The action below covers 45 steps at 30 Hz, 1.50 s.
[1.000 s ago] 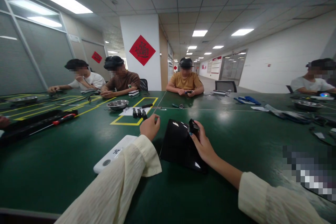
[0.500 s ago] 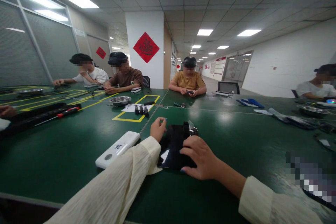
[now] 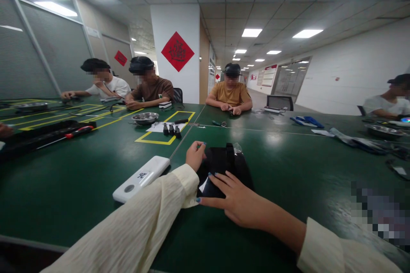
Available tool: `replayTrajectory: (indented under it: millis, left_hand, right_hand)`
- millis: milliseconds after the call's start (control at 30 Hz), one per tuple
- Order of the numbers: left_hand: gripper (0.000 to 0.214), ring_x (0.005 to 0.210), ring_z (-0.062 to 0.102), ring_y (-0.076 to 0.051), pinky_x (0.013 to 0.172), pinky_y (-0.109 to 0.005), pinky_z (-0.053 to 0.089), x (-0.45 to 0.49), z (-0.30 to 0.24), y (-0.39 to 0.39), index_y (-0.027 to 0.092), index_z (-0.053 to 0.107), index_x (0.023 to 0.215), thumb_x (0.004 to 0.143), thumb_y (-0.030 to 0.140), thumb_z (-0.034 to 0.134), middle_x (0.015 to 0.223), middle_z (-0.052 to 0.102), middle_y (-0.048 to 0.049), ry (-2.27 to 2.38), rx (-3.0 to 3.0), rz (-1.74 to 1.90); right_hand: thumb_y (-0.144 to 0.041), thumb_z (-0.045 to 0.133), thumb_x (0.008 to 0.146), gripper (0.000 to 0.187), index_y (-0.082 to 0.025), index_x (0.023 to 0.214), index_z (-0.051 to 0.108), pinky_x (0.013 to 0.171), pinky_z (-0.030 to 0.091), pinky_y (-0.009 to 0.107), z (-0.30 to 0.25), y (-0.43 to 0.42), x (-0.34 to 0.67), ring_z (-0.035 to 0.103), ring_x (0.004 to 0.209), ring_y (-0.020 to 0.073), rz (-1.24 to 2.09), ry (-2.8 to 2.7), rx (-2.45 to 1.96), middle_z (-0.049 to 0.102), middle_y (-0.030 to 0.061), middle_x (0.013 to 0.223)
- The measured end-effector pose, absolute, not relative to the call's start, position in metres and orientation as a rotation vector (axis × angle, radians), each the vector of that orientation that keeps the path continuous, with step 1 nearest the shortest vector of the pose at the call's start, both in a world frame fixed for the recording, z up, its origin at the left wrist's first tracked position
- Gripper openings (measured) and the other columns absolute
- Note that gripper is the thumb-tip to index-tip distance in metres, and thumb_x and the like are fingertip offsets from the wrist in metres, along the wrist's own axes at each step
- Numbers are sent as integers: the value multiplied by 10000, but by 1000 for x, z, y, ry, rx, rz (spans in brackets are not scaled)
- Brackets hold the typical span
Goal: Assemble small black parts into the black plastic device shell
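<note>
Green table [image 3: 80,187] with a yellow tape box [image 3: 153,140] marked on it; white pillar with a red diamond sign [image 3: 177,51] behind. Far left, a black tray [image 3: 32,138] holds a red-handled screwdriver [image 3: 78,131]. Steel bowl [image 3: 145,117], contents too small to tell. White flat device [image 3: 142,178] lies just left of my sleeve. My left hand [image 3: 195,155] is curled, fingers together, at the left edge of the black panel [image 3: 240,167] lying mid-table; can't tell if it grips. My right hand [image 3: 237,200] is spread flat on the panel's near end. Second steel bowl [image 3: 379,129] far right.

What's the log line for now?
black device: on table | left hand: at its left edge | right hand: flat on it | white box: nearby
</note>
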State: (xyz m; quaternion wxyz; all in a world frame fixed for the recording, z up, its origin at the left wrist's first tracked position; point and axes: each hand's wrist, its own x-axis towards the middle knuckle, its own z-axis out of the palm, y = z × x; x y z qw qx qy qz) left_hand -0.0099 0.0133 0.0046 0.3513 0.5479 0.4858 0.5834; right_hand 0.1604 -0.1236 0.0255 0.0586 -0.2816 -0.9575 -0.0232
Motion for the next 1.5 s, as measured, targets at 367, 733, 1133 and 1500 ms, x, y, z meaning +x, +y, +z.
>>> replayTrajectory:
  millis: [367, 733, 1133, 1500]
  left_hand:
    - [132, 317, 415, -88, 398, -187, 312, -3, 7, 3, 189, 500, 660, 687, 314, 530, 298, 397, 97, 1201, 1429, 1372]
    - [136, 311, 398, -83, 395, -185, 309, -3, 6, 4, 188, 497, 660, 666, 319, 531, 291, 403, 95, 1197, 1429, 1321]
    - [194, 315, 391, -81, 390, -190, 285, -3, 2, 6, 185, 509, 643, 655, 375, 546, 317, 433, 82, 1182, 1500, 1286]
    - [176, 326, 392, -79, 397, -187, 304, -2, 4, 3, 182, 508, 638, 658, 354, 541, 316, 421, 87, 1184, 1495, 1281]
  right_hand:
    - [-291, 475, 832, 555, -412, 1345, 302, 979, 255, 533, 31, -124, 163, 335, 1229, 301, -193, -2883, -1004, 344, 75, 1400]
    - [-299, 445, 829, 535, -363, 1348, 331, 892, 292, 438, 32, -122, 163, 392, 1041, 255, -316, -2862, -982, 460, 100, 1194]
    - [-454, 361, 875, 452, -330, 1308, 403, 904, 271, 391, 32, -115, 156, 398, 1036, 223, -224, -2771, -967, 456, 64, 1218]
    - [-455, 392, 867, 330, -228, 1073, 514, 1030, 152, 517, 26, -107, 136, 364, 1184, 228, -106, -2654, -1023, 535, 52, 1172]
